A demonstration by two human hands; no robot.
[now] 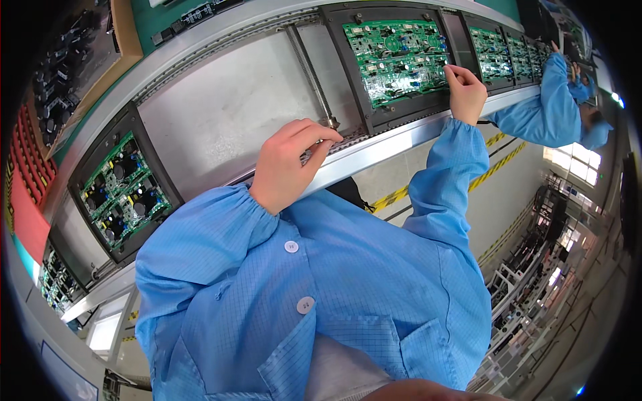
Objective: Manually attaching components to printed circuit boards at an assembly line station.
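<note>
My right hand [466, 95] is pinched, thumb against forefinger, at the right edge of a green circuit board [398, 60] seated in a dark carrier frame [363, 100]. Anything between those fingertips is too small to make out. Over the near rail of the conveyor, my left hand [286, 160] curls with its thumb and forefinger brought together. What it holds, if anything, is hidden. To the left, another framed board [124, 190] carries large dark round parts.
A conveyor rail [381, 148] runs along my front, and a threaded rod [309, 73] crosses the conveyor bed. A carton [127, 40] of black parts and red trays [33, 160] stand at left. Further right, a co-worker in a blue sleeve [552, 100] sits by more framed boards [491, 53].
</note>
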